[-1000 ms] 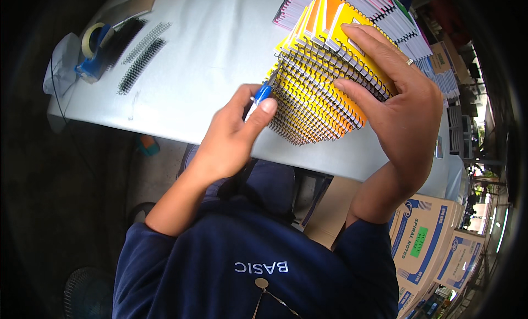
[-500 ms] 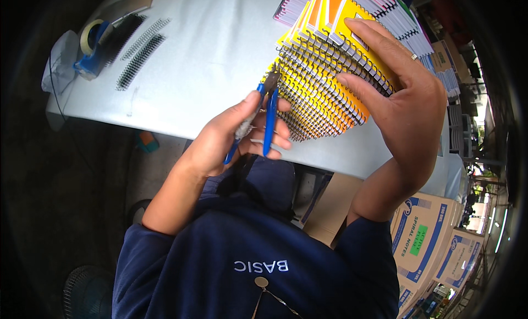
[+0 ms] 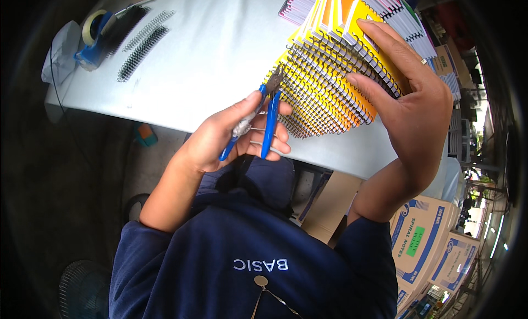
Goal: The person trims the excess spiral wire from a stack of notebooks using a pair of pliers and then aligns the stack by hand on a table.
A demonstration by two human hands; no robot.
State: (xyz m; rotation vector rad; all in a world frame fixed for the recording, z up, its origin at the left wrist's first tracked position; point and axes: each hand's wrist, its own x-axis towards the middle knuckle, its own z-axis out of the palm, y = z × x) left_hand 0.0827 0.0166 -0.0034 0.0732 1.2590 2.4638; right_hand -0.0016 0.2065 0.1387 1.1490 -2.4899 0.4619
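A fanned stack of yellow and orange spiral notebooks [image 3: 324, 80] leans on the table, its rows of black wire coils facing me. My left hand [image 3: 231, 129] is closed around blue-handled cutting pliers [image 3: 269, 118], whose handles stand apart. The dark jaws of the pliers are at the left ends of the coils; whether they touch a wire I cannot make out. White wrapping covers part of one handle. My right hand [image 3: 415, 93] grips the upper notebooks, fingers over the top cover and thumb against the coils.
Loose black spiral coils [image 3: 143, 54] lie at the table's left, beside a blue tape dispenser [image 3: 93, 44] and a crumpled plastic bag [image 3: 61, 58]. More spiral notebooks [image 3: 404, 30] stand behind the stack. Cardboard boxes [image 3: 421, 239] sit below at the right.
The upper notebooks and my right hand have shifted slightly right. The pliers stay at the left ends of the coils, with their handles still apart.
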